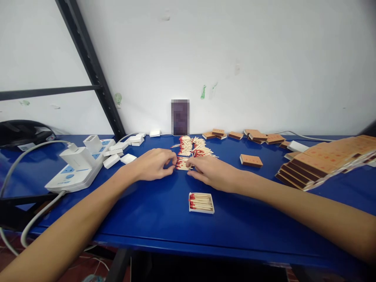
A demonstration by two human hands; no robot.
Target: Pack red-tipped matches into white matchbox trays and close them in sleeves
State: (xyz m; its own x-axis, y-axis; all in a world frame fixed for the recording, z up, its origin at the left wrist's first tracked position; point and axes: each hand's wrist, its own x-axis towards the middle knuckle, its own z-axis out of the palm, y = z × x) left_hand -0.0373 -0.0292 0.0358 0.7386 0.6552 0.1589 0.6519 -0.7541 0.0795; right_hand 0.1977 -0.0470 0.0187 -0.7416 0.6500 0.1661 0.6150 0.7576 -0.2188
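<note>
A small bundle of red-headed matches lies between my two hands, in front of a larger loose pile of matches. My left hand has curled fingers and thumb at the red heads. From the other side, my right hand closes its bent fingers and thumb on the pale stick ends. Its fingertips partly cover the sticks. Nearer to me, a white matchbox tray holds a layer of matches with their heads to the left.
White inner trays are scattered at left beside a power strip with plugs and cables. Brown matchboxes lie at right, near a long stack of matchbox sleeves. A pixelated dark rectangle stands against the wall.
</note>
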